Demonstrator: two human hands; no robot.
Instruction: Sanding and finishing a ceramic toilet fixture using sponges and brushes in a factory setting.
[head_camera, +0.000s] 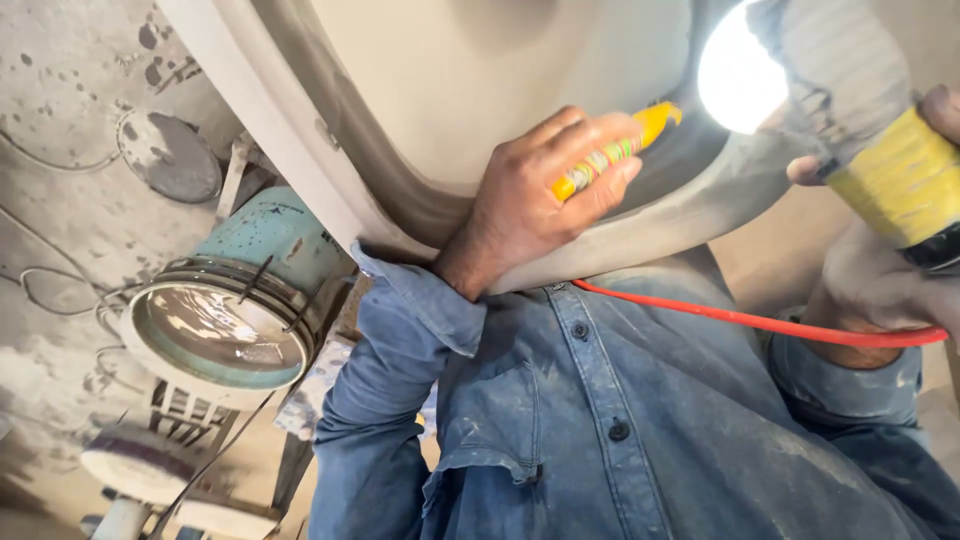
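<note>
Two hands are busy here. Left hand (535, 200) is wrapped tight around a yellow pen (612, 152), lying slanted with its tip up and right against the underside of a pale curved shell (450, 90). It's slim, with coloured bands along the barrel. Right hand (880, 270) clamps a dusty tool with a yellow band (895, 180), lamp (738, 80) glowing beside it; a red hose (760, 322) runs across the denim shirt (600, 420). Shell's rim sits right over the wrist, so it's cramped. Teal drum (240, 310) stands off left.
</note>
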